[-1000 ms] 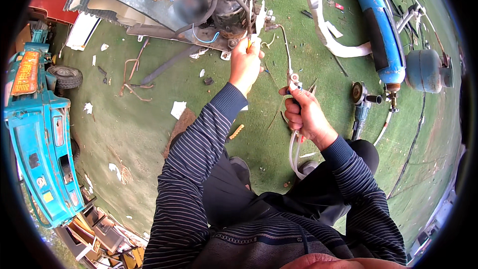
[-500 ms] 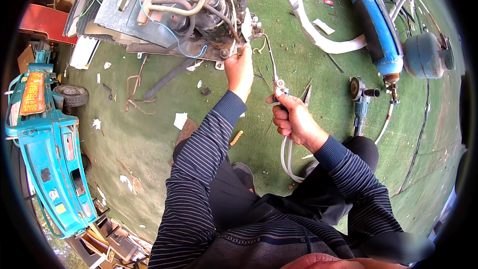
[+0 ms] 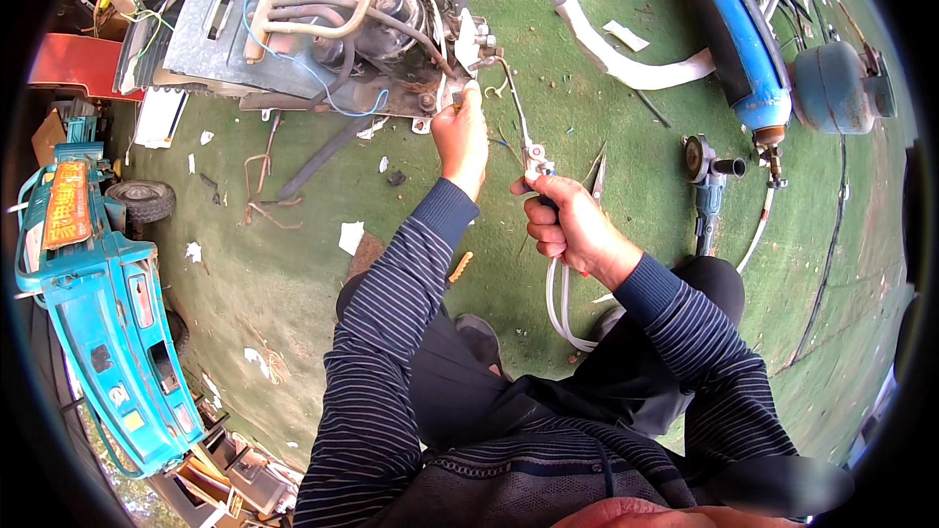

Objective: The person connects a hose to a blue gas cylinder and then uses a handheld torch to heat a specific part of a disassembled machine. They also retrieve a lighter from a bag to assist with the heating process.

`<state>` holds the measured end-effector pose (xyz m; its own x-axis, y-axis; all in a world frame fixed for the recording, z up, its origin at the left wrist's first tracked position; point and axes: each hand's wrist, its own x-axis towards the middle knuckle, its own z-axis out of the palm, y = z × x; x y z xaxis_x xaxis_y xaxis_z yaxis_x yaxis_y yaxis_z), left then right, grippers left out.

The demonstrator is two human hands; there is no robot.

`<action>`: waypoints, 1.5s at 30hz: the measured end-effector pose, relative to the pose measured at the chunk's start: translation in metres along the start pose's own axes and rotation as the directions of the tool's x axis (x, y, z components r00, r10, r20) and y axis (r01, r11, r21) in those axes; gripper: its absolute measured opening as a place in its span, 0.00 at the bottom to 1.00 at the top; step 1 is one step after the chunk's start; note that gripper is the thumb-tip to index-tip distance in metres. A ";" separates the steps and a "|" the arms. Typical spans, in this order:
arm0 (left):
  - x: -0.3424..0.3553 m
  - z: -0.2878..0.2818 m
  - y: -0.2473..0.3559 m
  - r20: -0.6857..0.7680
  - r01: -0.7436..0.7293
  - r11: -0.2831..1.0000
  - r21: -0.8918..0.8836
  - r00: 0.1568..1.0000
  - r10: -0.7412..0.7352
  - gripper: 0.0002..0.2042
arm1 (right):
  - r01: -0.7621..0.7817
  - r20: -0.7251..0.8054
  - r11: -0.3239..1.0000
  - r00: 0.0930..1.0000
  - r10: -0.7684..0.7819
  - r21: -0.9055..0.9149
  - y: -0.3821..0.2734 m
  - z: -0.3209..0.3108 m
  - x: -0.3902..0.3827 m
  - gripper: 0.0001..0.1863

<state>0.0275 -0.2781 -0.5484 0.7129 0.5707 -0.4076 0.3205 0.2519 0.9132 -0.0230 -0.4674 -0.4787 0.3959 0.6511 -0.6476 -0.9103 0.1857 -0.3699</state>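
Observation:
My right hand (image 3: 579, 227) is closed around the handle of a gas torch (image 3: 520, 117). Its thin bent metal tube runs up to the valve fittings (image 3: 486, 43) of an opened air-conditioner unit (image 3: 208, 27); no flame shows. Pale twin hoses (image 3: 553, 305) hang below my grip. My left hand (image 3: 461, 144) is closed at the lower end of a light metal plate (image 3: 469, 43) beside those fittings, its fingertips partly hidden. A dark round compressor (image 3: 401, 12) and bent copper pipes (image 3: 337, 24) sit just left of the plate.
To the right lie an angle grinder (image 3: 706, 191), a blue gas cylinder (image 3: 729, 34) and a smaller blue tank (image 3: 831, 88). A white wrapped pipe (image 3: 606, 57) curves across the green floor (image 3: 626, 137). Pliers (image 3: 600, 174) lie beyond my right hand. A teal vehicle (image 3: 108, 332) stands at left.
The view has shifted slightly, so the unit and the cylinder appear further left and higher. Both hands keep their grips, and the torch tip stays by the fittings.

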 end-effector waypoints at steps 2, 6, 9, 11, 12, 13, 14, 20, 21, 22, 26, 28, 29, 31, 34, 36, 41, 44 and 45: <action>-0.003 0.002 0.001 -0.027 -0.006 0.999 -0.032 1.000 0.005 0.22 | -0.007 0.010 1.000 1.000 0.007 -0.007 0.001 0.000 0.001 0.13; -0.007 0.004 0.002 -0.022 0.005 0.999 -0.052 1.000 -0.006 0.22 | -0.017 0.014 0.999 1.000 0.018 -0.029 0.000 0.000 0.001 0.14; -0.008 0.005 0.001 -0.032 -0.001 0.999 -0.050 0.999 0.000 0.21 | -0.017 0.006 1.000 1.000 0.017 -0.025 -0.001 -0.001 0.001 0.14; -0.005 0.003 -0.002 -0.042 -0.057 0.998 -0.027 0.998 0.056 0.21 | -0.014 0.006 1.000 1.000 0.014 -0.027 0.000 -0.001 0.001 0.14; -0.002 0.001 -0.004 -0.046 -0.104 0.995 -0.006 0.994 0.104 0.21 | -0.011 0.009 0.999 1.000 0.011 -0.031 0.000 0.000 0.001 0.15; 0.000 -0.001 -0.007 -0.049 -0.151 0.988 0.015 0.987 0.152 0.21 | -0.009 0.012 0.999 1.000 0.009 -0.036 0.001 0.001 0.000 0.15; 0.001 0.000 -0.007 -0.047 -0.168 0.986 0.019 0.985 0.169 0.21 | -0.004 0.012 0.999 1.000 0.004 -0.040 0.000 0.001 0.000 0.15; 0.000 0.000 -0.009 -0.045 -0.205 0.978 0.029 0.978 0.206 0.21 | -0.005 0.014 1.000 1.000 0.005 -0.011 -0.001 0.002 -0.001 0.12; -0.001 0.000 -0.008 -0.057 -0.220 0.975 0.041 0.973 0.222 0.21 | 0.003 0.022 1.000 1.000 -0.003 -0.013 -0.001 0.002 -0.001 0.12; -0.001 -0.001 -0.008 -0.069 -0.234 0.971 0.053 0.969 0.238 0.21 | 0.011 0.030 1.000 0.999 -0.010 -0.015 0.000 0.002 -0.002 0.13; -0.013 -0.004 0.003 0.009 -0.494 0.859 0.134 0.867 0.497 0.18 | 0.076 0.040 0.996 0.996 -0.074 -0.039 -0.001 -0.001 -0.003 0.13; -0.017 -0.004 0.010 0.024 -0.509 0.853 0.116 0.860 0.510 0.17 | 0.108 0.045 0.993 0.993 -0.106 -0.045 -0.003 -0.003 -0.004 0.13; -0.018 -0.004 0.011 0.027 -0.523 0.846 0.104 0.852 0.523 0.17 | 0.121 0.049 0.992 0.992 -0.118 -0.048 -0.003 -0.004 -0.004 0.13; -0.017 -0.004 0.013 0.015 -0.516 0.850 0.108 0.856 0.517 0.16 | 0.124 0.043 0.991 0.992 -0.122 -0.043 -0.005 -0.004 -0.005 0.13; -0.012 -0.007 0.012 0.006 -0.500 0.858 0.117 0.864 0.503 0.17 | 0.124 0.032 0.991 0.992 -0.123 -0.042 -0.005 -0.002 -0.006 0.13; -0.014 -0.005 0.015 0.017 -0.487 0.868 0.093 0.873 0.488 0.19 | 0.119 0.023 0.992 0.993 -0.118 -0.044 -0.005 -0.003 -0.006 0.13; -0.013 -0.004 0.017 0.034 -0.460 0.887 0.050 0.888 0.458 0.22 | 0.116 0.033 0.992 0.993 -0.115 -0.055 -0.004 -0.005 -0.005 0.13; -0.008 -0.008 0.015 -0.015 -0.469 0.878 0.100 0.881 0.473 0.22 | 0.115 0.045 0.992 0.993 -0.113 -0.056 -0.002 -0.004 -0.004 0.13; -0.007 -0.009 0.014 -0.017 -0.453 0.888 0.081 0.890 0.456 0.21 | 0.116 0.048 0.992 0.992 -0.113 -0.056 0.000 -0.005 -0.004 0.13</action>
<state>0.0215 -0.2712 -0.5328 0.7701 0.6356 0.0537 0.0119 -0.0986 0.9951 -0.0236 -0.4734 -0.4795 0.4900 0.6607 -0.5687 -0.8503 0.2185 -0.4788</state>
